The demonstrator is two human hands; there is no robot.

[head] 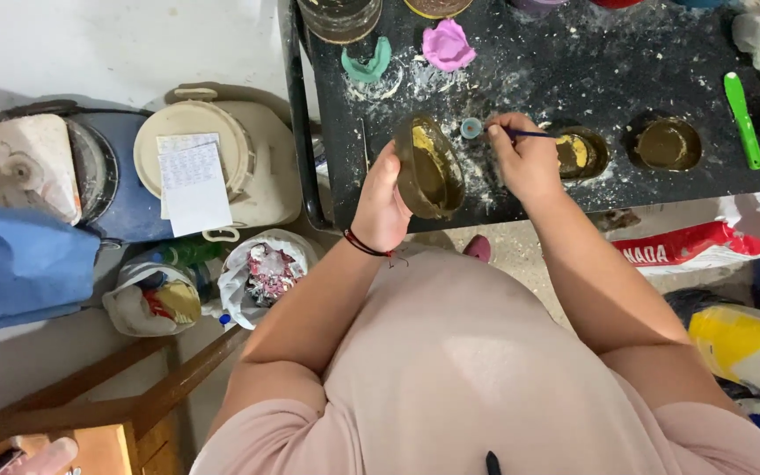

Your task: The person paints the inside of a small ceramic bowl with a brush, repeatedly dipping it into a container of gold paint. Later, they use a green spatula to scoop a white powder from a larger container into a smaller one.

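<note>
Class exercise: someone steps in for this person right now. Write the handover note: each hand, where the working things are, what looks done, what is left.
Left hand: grip closed on a dark oval mould, tilted, partly coated yellow inside.
Right hand: grip closed on a thin brush, tip at a small blue cap on the black table.
Nearby: a second mould with yellow in it, a third mould plain brown, a green tool.
Done: part of the held mould's inside.
Left: the rest of its inside, probably; the third mould shows no yellow.

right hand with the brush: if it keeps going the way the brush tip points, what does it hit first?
The right hand holds a thin blue brush with its tip aimed left. First in that line is the small blue cap on the black table, apparently at the tip already; depth is unclear.
</note>
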